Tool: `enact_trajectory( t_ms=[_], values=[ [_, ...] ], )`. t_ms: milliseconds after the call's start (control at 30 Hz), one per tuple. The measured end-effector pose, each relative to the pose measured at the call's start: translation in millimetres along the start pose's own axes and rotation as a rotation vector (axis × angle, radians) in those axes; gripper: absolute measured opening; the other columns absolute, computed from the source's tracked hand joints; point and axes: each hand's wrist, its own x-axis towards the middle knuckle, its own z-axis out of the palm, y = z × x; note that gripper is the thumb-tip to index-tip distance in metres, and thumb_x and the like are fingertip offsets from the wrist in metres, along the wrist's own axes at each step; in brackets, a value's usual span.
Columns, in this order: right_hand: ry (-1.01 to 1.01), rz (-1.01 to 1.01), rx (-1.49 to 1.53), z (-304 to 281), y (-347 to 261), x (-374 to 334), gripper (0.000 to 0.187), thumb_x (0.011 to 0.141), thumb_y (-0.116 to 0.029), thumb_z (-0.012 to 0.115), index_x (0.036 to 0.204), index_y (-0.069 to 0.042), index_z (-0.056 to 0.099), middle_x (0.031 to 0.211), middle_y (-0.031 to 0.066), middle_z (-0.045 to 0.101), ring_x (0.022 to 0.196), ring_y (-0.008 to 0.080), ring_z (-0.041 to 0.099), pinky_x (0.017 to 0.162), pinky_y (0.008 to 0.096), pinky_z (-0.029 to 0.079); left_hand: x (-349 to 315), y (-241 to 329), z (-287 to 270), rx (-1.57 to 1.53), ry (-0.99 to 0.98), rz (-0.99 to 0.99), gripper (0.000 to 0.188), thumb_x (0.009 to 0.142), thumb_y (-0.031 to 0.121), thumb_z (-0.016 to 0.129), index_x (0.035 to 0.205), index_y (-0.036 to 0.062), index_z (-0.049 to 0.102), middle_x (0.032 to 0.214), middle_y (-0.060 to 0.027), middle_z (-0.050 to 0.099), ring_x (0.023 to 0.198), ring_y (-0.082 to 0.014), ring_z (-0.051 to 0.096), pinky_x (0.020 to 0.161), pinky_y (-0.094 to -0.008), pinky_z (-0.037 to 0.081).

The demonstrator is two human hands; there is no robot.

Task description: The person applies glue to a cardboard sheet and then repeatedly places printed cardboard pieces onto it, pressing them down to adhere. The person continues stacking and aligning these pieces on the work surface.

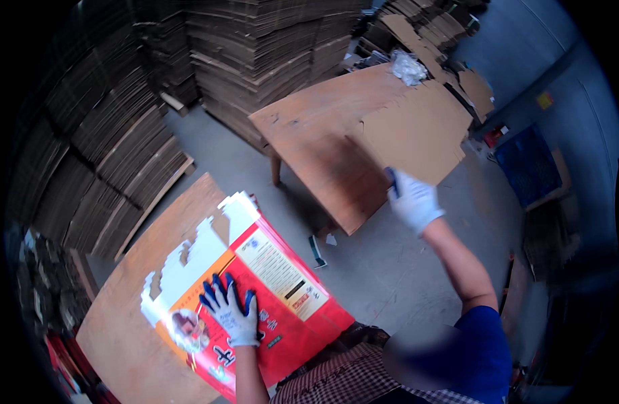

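Note:
My left hand (232, 311), in a white glove with blue-coated fingers, lies flat with fingers spread on a stack of red printed cardboard sheets (289, 340). The stack's far edge is white and jagged, with notches and brown patches. My right hand (415, 203), gloved alike, is curled out to the right, beside the near edge of a brown cardboard sheet (417, 131). A thin, dark, blurred streak runs from its fingers over the wooden tabletop; what the hand grips cannot be made out.
The red stack rests on a near wooden table (114, 323); the brown sheet lies on a second wooden table (309, 124). Tall piles of flat cardboard (256, 54) stand behind and at left. Crumpled clear plastic (408, 67) sits on the far table. A blue pallet (528, 165) is at right.

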Motion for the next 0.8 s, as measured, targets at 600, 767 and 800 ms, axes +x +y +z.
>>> enact_trajectory(
  t_ms=[600,767,800],
  values=[
    [0.065,-0.082,1.093,-245.4,31.1,-63.6,0.042,0.096,-0.019,0.063,0.131,0.003,0.057,0.120,0.0119,0.066,0.108,0.0197,0.065,0.095,0.0327,0.052,-84.8,-105.0,-29.6,-0.156,0.054,-0.129,0.060,0.086,0.035,0.069,0.143,0.0223,0.056,0.159,-0.0107,0.037,0.150,-0.0377,0.024,0.123,-0.0585,0.009],
    [0.314,-0.624,1.057,-253.6,25.6,-109.6,0.046,0.101,-0.027,0.057,0.139,-0.001,0.054,0.137,0.0179,0.060,0.127,0.0269,0.059,0.107,0.0447,0.049,-84.5,-109.9,-32.9,-0.317,0.102,-0.151,0.052,0.088,0.025,0.065,0.139,0.0179,0.060,0.154,-0.0102,0.045,0.149,-0.0344,0.029,0.124,-0.0542,0.008],
    [0.387,-0.591,0.994,-242.4,18.0,-118.6,0.046,0.102,-0.025,0.055,0.139,0.000,0.053,0.135,0.0189,0.060,0.127,0.0275,0.058,0.110,0.0449,0.046,-85.5,-111.8,-34.3,-0.405,0.128,-0.153,0.045,0.095,0.026,0.056,0.138,0.0121,0.060,0.152,-0.0104,0.048,0.147,-0.0319,0.033,0.125,-0.0500,0.009]
  ],
)
